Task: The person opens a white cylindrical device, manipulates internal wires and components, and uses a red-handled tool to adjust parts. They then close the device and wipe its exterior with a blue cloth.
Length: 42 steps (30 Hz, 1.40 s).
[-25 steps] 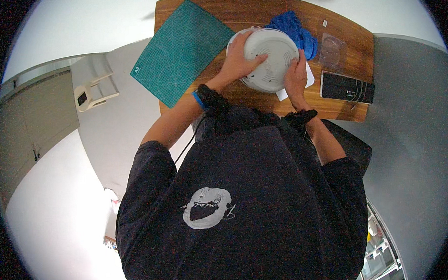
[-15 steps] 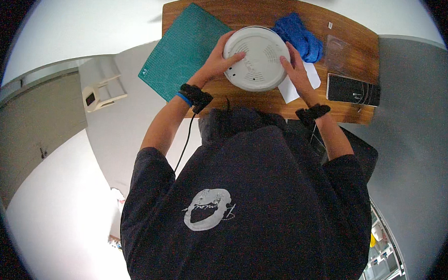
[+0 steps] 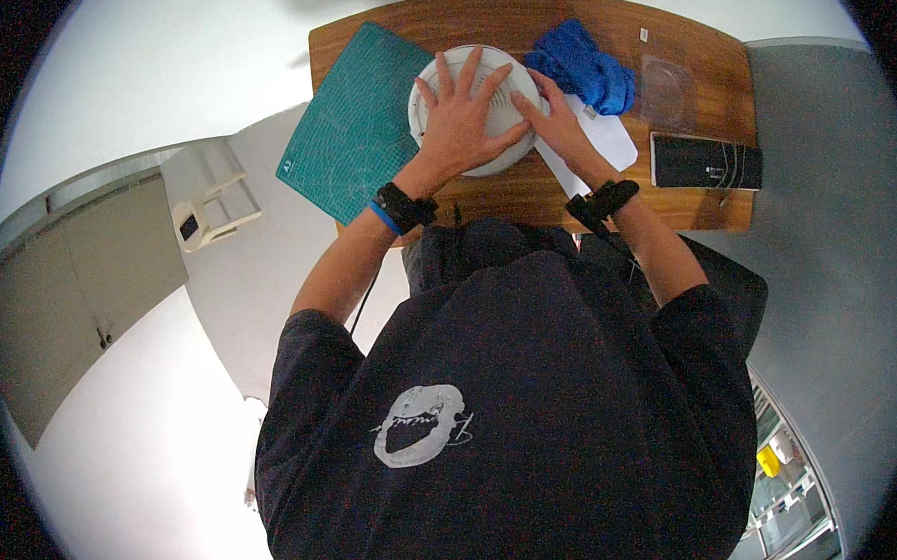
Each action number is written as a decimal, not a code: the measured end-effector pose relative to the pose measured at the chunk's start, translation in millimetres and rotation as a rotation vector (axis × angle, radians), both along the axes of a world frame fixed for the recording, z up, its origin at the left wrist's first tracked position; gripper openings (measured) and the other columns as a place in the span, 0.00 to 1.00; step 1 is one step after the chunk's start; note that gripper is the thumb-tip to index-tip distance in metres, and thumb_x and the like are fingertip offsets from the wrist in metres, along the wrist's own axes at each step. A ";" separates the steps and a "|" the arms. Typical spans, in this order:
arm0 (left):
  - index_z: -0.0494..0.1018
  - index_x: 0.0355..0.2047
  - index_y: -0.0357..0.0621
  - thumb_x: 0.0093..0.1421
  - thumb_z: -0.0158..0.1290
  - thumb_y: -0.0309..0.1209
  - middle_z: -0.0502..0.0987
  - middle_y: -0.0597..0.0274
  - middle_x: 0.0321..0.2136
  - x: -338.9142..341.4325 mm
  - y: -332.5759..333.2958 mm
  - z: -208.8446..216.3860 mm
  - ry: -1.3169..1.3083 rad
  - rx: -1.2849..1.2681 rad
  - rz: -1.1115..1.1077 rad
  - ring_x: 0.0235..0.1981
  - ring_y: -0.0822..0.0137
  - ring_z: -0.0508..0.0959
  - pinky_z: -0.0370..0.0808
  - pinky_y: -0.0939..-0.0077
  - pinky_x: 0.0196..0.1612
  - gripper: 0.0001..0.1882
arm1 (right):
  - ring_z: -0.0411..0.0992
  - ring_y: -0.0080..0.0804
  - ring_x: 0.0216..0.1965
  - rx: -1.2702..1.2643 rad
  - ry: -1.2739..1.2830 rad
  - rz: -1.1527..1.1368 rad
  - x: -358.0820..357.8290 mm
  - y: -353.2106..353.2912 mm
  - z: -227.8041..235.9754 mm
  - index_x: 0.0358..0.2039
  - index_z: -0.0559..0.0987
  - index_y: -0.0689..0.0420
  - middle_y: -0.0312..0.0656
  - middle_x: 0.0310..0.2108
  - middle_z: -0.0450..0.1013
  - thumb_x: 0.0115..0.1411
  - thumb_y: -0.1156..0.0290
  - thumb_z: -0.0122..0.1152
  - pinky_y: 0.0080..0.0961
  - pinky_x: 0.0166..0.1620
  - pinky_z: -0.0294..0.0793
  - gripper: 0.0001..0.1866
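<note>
A round white plastic appliance (image 3: 507, 94) with vent slots in its upward face sits in front of me above the wooden table, overlapping the green cutting mat. My left hand (image 3: 457, 125) lies flat across that face, its fingers spread wide. At the right side of the rim, my right hand (image 3: 560, 125) grips the appliance, thumb on top and fingers along the edge. Much of the vented face is hidden under my left hand. The appliance's lower side cannot be seen.
The green cutting mat (image 3: 350, 126) lies at the table's left. A bunched blue cloth (image 3: 583, 66) is behind my right hand, with white paper (image 3: 605, 137) nearer. Farther right are a clear plastic tray (image 3: 667, 92) and a black flat box (image 3: 704, 163) on the wooden table (image 3: 460, 15).
My left hand has gone from gripping the left rim to lying spread over the appliance's face. The appliance has moved left over the mat, and my right hand keeps to its right edge.
</note>
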<state>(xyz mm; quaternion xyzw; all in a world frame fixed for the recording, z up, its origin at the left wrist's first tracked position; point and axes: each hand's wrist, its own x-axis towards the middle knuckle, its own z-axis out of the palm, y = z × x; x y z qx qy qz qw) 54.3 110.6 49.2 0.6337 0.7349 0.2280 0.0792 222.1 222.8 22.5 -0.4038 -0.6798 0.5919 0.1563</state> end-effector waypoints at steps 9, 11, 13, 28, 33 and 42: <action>0.66 0.69 0.65 0.56 0.62 0.58 0.44 0.46 0.77 -20.0 -3.4 -5.0 -0.086 -0.012 -0.007 0.74 0.19 0.37 0.38 0.08 0.63 0.42 | 0.53 0.45 0.75 0.239 0.151 0.266 17.9 7.9 -38.8 0.74 0.60 0.55 0.49 0.73 0.57 0.76 0.60 0.53 0.40 0.76 0.50 0.31; 0.69 0.68 0.62 0.56 0.61 0.57 0.46 0.41 0.76 -11.1 -0.1 -3.8 -0.146 -0.011 0.011 0.73 0.18 0.37 0.36 0.08 0.63 0.40 | 0.53 0.46 0.74 0.260 0.179 0.271 17.7 10.5 -41.1 0.74 0.59 0.55 0.49 0.73 0.57 0.75 0.60 0.53 0.41 0.76 0.50 0.31; 0.68 0.68 0.64 0.57 0.62 0.56 0.43 0.42 0.77 -0.2 4.0 -7.1 -0.134 0.002 0.068 0.74 0.19 0.37 0.38 0.09 0.64 0.39 | 0.54 0.47 0.74 0.256 0.189 0.270 16.4 11.5 -44.7 0.74 0.59 0.55 0.50 0.73 0.57 0.75 0.59 0.53 0.41 0.76 0.50 0.32; 0.66 0.68 0.65 0.59 0.63 0.54 0.44 0.41 0.77 2.0 2.4 -14.1 -0.105 0.077 0.076 0.74 0.22 0.39 0.39 0.15 0.67 0.38 | 0.50 0.49 0.76 0.227 0.095 0.433 27.1 24.0 -31.7 0.75 0.57 0.55 0.51 0.73 0.55 0.66 0.48 0.67 0.43 0.76 0.50 0.45; 0.66 0.68 0.65 0.58 0.63 0.52 0.44 0.40 0.76 1.2 2.6 -10.5 -0.107 0.064 0.061 0.74 0.22 0.40 0.40 0.15 0.67 0.38 | 0.49 0.52 0.76 0.318 0.090 0.438 27.1 21.1 -22.8 0.75 0.57 0.55 0.53 0.74 0.52 0.61 0.49 0.72 0.45 0.76 0.51 0.50; 0.68 0.66 0.63 0.56 0.65 0.52 0.46 0.42 0.76 -2.0 -3.8 -12.0 -0.185 0.069 0.068 0.75 0.24 0.37 0.37 0.16 0.67 0.38 | 0.51 0.55 0.75 0.389 0.174 0.456 18.2 23.3 -21.0 0.75 0.58 0.48 0.53 0.73 0.53 0.50 0.58 0.80 0.47 0.76 0.52 0.55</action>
